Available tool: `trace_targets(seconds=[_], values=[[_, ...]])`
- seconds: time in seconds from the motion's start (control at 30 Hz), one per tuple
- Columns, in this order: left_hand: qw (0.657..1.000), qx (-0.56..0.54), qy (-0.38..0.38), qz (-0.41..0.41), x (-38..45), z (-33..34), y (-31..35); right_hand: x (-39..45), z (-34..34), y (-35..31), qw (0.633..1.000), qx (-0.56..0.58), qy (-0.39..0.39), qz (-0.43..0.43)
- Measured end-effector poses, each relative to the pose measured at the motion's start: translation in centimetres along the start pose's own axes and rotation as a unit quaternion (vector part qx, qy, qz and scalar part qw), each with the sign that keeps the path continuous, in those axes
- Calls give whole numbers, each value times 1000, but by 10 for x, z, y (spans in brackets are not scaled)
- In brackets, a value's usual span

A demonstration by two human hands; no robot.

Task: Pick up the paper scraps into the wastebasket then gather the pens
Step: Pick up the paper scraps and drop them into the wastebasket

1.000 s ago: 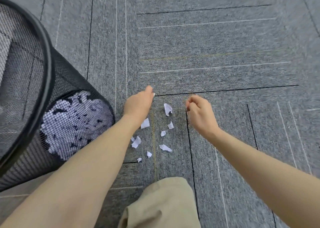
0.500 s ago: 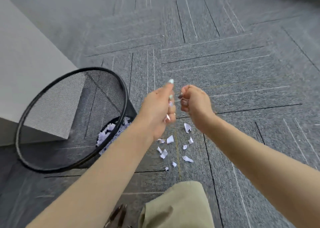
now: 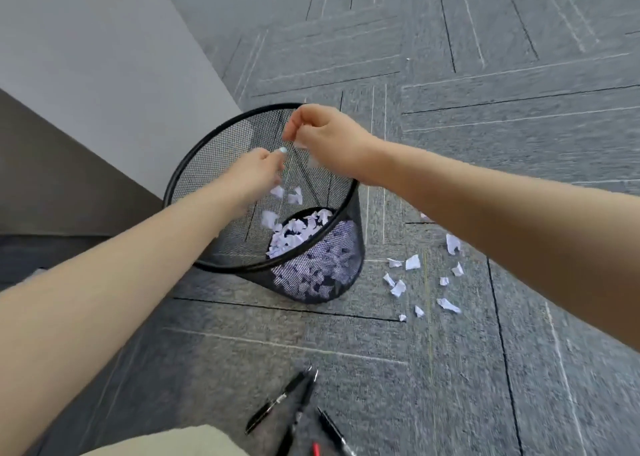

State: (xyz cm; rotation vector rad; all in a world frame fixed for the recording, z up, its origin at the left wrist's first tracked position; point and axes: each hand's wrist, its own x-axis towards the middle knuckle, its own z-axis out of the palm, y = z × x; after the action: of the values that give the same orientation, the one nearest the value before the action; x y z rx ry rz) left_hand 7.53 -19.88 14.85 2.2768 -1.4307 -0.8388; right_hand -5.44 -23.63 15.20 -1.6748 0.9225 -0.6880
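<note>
The black mesh wastebasket stands on the grey carpet with a heap of white paper scraps in its bottom. Both my hands hover over its mouth. My left hand has its fingers loosened, and a few scraps are falling just below it. My right hand is pinched, with blurred white bits at its fingers. Several more scraps lie on the carpet to the right of the basket. Several black pens and a red one lie at the bottom edge of the view.
A light grey wall panel with a dark base runs along the left behind the basket. My knee in beige trousers shows at the bottom edge. Grey carpet tiles spread to the right and ahead.
Both hands rose from the scraps on the carpet and swung left over the wastebasket. Scraps now drop from my left hand. The view shifted, bringing the pens in.
</note>
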Motion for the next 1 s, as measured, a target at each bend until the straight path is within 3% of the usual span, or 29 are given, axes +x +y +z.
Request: trace_targets(seconds=[0.1,0.17,0.27,0.37,0.47,0.57,0.63,0.77,0.87,1.0], values=[[1000,9,7,-15,10,-6,-10,8,-2,-3,989,-128,-63,-33],[1000,-13,18,-14,10,-9,-17,11,-7,1,979,-172,-37,-104],[998,-50,39,-29,-1,-13,-19,13,-24,15,977,-120,28,-173],[994,-35,99,0,-18,-22,-3,13,-46,32,982,-31,125,-139],[980,24,151,131,-44,-16,42,-3,-66,78,976,21,219,5],[950,-17,115,291,-71,20,79,-27,-69,141,977,-93,114,157],[942,-14,42,331,-77,63,78,-39,-71,183,963,-162,49,211],[967,41,-122,218,-45,166,16,-36,-88,240,932,-271,24,240],[962,136,-176,156,-19,220,-35,-32,-95,260,904,-357,-50,229],[956,187,-199,111,-13,258,-50,-30,-105,250,887,-391,-142,200]])
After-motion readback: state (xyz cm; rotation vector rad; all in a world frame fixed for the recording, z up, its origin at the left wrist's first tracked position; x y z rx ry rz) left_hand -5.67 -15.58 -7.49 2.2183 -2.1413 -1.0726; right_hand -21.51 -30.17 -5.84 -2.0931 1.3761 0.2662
